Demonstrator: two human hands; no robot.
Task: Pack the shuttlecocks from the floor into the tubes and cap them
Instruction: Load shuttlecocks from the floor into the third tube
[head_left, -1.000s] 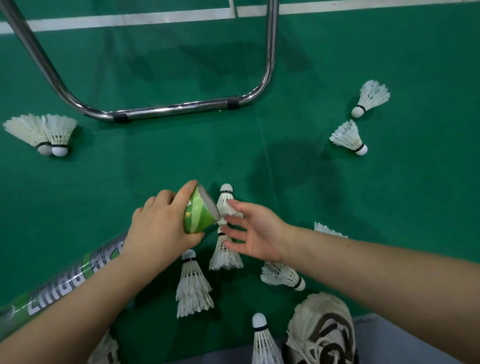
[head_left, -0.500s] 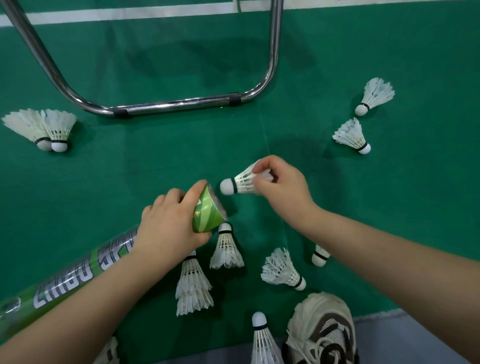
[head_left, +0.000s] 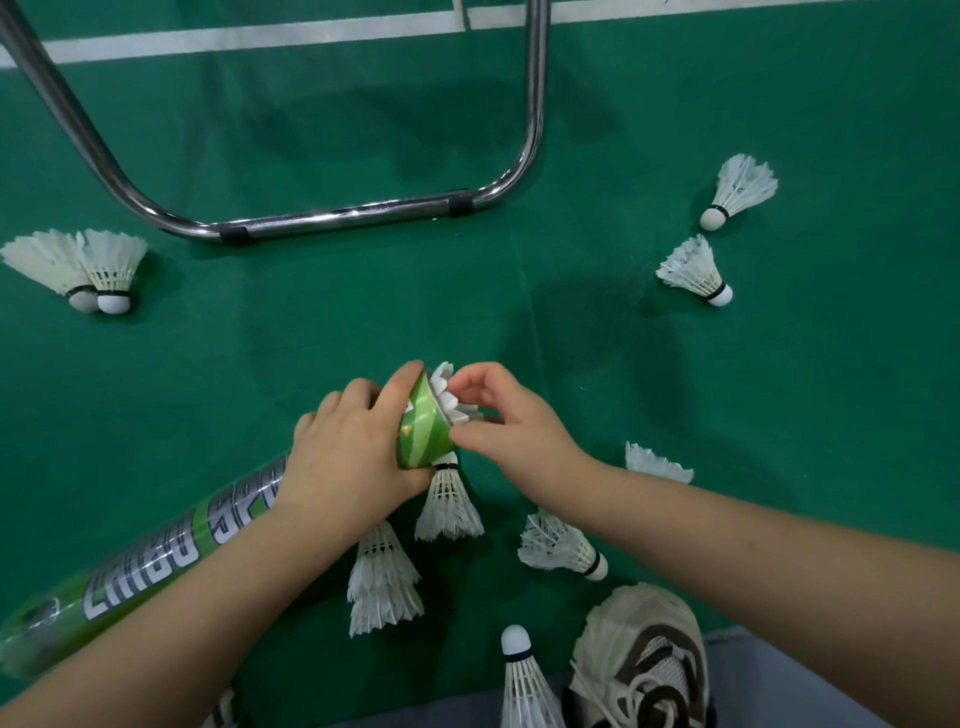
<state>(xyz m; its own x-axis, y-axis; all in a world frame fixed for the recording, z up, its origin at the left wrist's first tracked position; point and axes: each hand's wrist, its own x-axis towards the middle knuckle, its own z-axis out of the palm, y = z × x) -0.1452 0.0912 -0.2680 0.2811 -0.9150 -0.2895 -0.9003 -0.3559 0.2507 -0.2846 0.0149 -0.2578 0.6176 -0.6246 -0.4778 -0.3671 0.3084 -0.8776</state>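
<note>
My left hand (head_left: 348, 457) grips a long green tube (head_left: 156, 561) near its open end, which points up and to the right. My right hand (head_left: 498, 415) pinches a white shuttlecock (head_left: 449, 395) whose cork end is inside the tube mouth; only its feathers stick out. Loose shuttlecocks lie on the green floor: one (head_left: 449, 506) just below the tube mouth, a nested pair (head_left: 382, 582) lower down, another (head_left: 561, 545) under my right forearm, and one (head_left: 524, 680) at the bottom edge.
Two shuttlecocks (head_left: 85, 265) lie at the far left and two (head_left: 737, 189) at the far right. A chrome tube frame (head_left: 332, 218) curves across the floor ahead. A white sneaker (head_left: 644, 660) is at the bottom right.
My right hand picked a shuttlecock off the floor, carried it to the tube mouth and pushed its cork end inside. The left hand kept hold of the tube.
</note>
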